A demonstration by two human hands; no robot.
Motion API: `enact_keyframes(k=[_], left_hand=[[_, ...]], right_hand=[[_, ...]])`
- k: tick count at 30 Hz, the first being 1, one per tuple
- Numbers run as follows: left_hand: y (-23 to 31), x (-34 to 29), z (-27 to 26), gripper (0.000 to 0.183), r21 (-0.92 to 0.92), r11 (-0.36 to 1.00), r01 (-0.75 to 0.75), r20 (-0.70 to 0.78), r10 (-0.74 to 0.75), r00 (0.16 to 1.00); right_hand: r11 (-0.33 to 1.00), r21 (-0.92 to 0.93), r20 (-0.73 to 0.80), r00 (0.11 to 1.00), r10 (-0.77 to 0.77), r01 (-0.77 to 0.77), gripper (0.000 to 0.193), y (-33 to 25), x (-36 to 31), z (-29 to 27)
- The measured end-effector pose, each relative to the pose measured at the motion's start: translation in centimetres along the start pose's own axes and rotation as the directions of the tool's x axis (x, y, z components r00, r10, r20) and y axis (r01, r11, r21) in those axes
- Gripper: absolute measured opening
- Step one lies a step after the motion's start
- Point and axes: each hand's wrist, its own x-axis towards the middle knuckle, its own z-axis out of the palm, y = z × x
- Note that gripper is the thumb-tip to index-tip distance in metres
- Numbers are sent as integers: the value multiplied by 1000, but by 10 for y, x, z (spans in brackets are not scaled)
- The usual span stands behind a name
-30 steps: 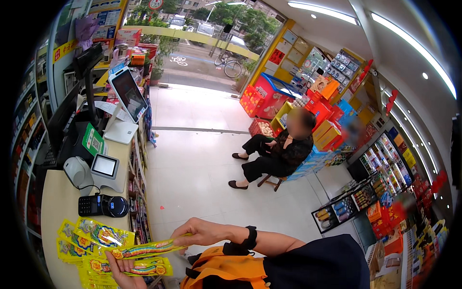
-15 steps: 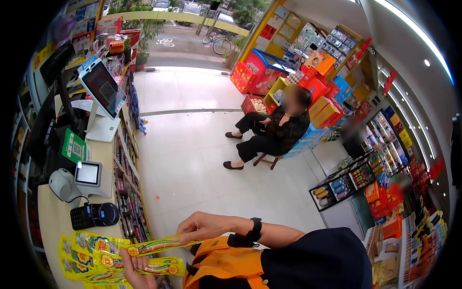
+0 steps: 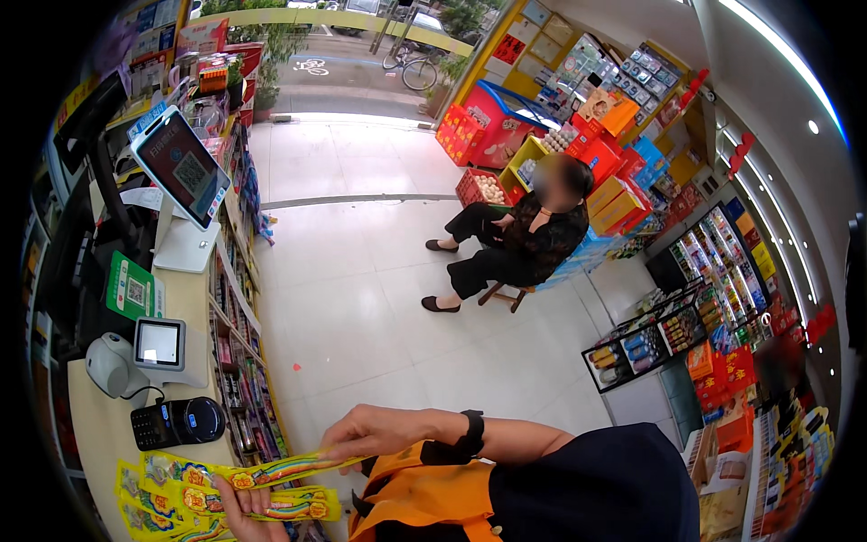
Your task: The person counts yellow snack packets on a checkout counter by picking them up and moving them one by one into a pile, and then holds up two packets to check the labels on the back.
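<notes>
Pinched narrow in the fingers of the right hand point(image 3: 366, 432): the right end of the upper packet point(image 3: 284, 469), long and yellow. Curled in the fingers of the left hand point(image 3: 246, 519): the lower packet point(image 3: 302, 506), near the edge of the worktop point(image 3: 97, 425). Done, by appearance—several yellow packets point(image 3: 149, 501) fanned out near the card terminal point(image 3: 178, 423). Left over—both held packets, not yet set down. Cannot tell total count or whether sealed.

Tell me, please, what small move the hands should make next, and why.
Perhaps the right hand should lower its long, rainbow-striped yellow plastic packet toward the similar packet in the left hand: it pinches one end, and the other end lies by the left hand.
</notes>
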Motion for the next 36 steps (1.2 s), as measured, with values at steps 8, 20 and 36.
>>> enact_keyframes(k=[8,20,36], left_hand=[[10,20,-8,37,-382,919,-101,2,110,994],[23,-8,-71,22,-600,797,-69,117,172,978],[15,-46,-118,19,-649,747,-147,54,237,970]], right_hand=[[997,22,28,997,72,-73,29,-22,18,-4],[993,114,15,1000,23,-25,31,-4,43,28],[996,60,288,957,41,-60,30,-1,85,85]])
